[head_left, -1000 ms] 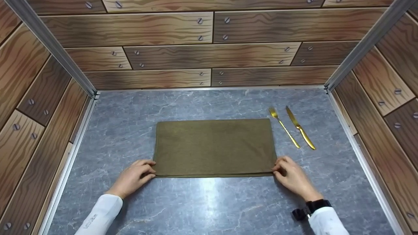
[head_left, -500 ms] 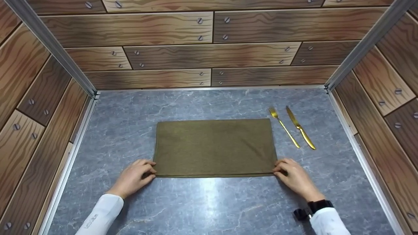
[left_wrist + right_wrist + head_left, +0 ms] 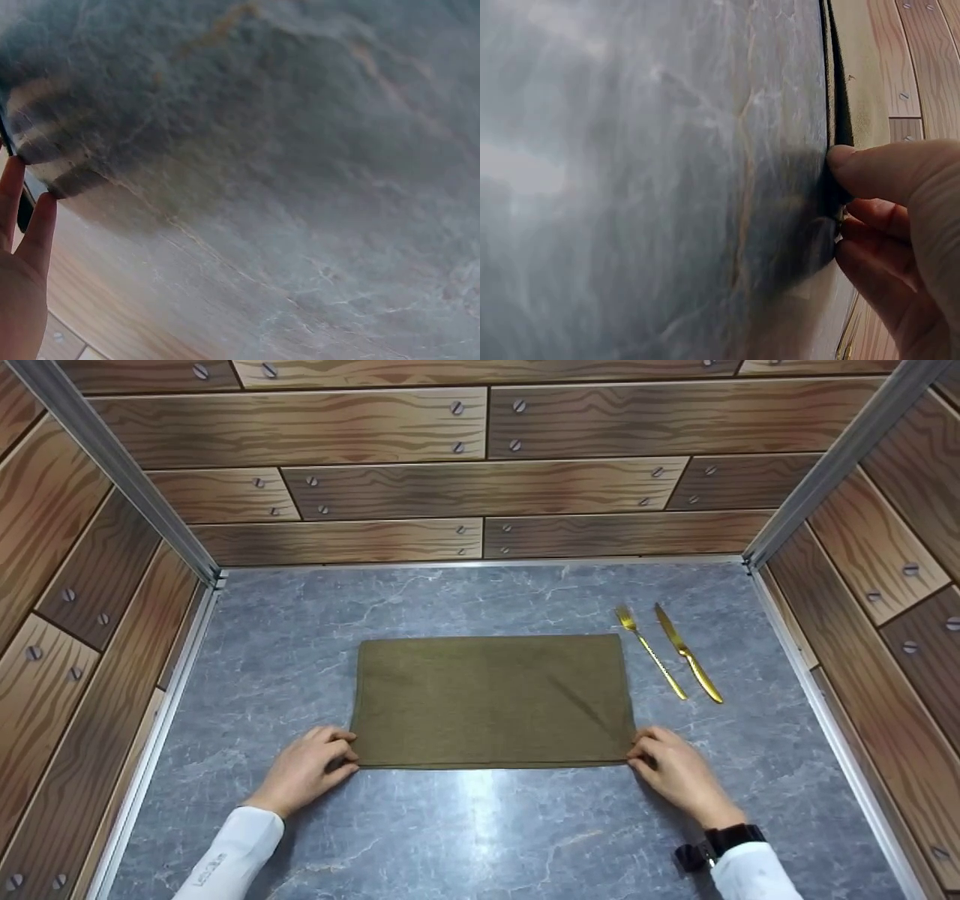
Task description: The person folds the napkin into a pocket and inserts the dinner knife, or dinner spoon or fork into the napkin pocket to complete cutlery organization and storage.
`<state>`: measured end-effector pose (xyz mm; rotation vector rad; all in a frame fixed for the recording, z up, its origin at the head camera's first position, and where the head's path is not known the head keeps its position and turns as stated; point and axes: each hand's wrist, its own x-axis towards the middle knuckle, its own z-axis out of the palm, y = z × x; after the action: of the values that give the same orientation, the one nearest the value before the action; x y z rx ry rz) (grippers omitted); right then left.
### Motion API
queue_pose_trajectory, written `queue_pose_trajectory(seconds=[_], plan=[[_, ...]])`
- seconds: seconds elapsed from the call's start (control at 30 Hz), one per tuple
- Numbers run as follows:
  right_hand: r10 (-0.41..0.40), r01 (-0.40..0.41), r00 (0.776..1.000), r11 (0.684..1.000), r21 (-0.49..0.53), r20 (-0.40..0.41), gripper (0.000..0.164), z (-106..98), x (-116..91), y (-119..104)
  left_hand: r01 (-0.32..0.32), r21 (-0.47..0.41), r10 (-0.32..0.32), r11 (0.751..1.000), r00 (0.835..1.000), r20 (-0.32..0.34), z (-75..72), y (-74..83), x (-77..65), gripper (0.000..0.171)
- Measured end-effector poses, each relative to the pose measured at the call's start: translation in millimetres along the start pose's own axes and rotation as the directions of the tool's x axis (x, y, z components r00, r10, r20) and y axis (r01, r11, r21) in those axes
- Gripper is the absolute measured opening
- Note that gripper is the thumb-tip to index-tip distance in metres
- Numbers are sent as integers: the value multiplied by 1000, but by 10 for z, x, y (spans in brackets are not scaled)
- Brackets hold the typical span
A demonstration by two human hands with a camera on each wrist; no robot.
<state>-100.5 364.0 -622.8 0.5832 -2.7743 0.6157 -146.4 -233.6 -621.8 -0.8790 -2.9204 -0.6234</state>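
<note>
An olive-green cloth (image 3: 491, 697), folded into a wide rectangle, lies flat on the table. My left hand (image 3: 309, 769) is at its front left corner, thumb and fingertips gathered at the edge. In the left wrist view, fingers (image 3: 37, 240) touch the grey surface beside a dark sliver of the cloth (image 3: 25, 214). My right hand (image 3: 681, 772) pinches the front right corner. The right wrist view shows the thumb on the layered edge of the cloth (image 3: 841, 82), with the other fingertips close to the table beneath it.
A gold fork (image 3: 651, 654) and a gold knife (image 3: 688, 654) lie to the right of the cloth, handles towards me. The grey marbled table (image 3: 480, 840) is bounded by wood-patterned walls (image 3: 390, 487) at the back and both sides. A black strap (image 3: 731, 836) circles my right wrist.
My right hand has shifted slightly towards me, and the cloth's upper layer now sits more even with the lower one along the front edge. My left hand has stayed nearly still.
</note>
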Motion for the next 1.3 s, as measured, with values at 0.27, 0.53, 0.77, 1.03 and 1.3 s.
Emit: queue_pose_trajectory(seconds=[0.27,0.53,0.77,1.03,1.3], plan=[[30,-30,999,1000,-7,26,18,0,18,11,-12,17,12,1000,1000,-7,3,33,11,11],[21,-21,1000,1000,-23,16,20,8,56,-11,25,55,-25,998,1000,-5,20,92,11,10],[80,-79,996,996,-31,39,19,3,4,-6,14,43,-13,999,1000,-22,20,99,27,17],[88,-87,994,996,-20,68,18,-19,-2,24,-19,43,22,999,999,-50,25,75,22,21],[109,-107,991,994,-22,84,12,-38,11,-12,-24,73,24,997,1000,-4,-24,97,17,14]])
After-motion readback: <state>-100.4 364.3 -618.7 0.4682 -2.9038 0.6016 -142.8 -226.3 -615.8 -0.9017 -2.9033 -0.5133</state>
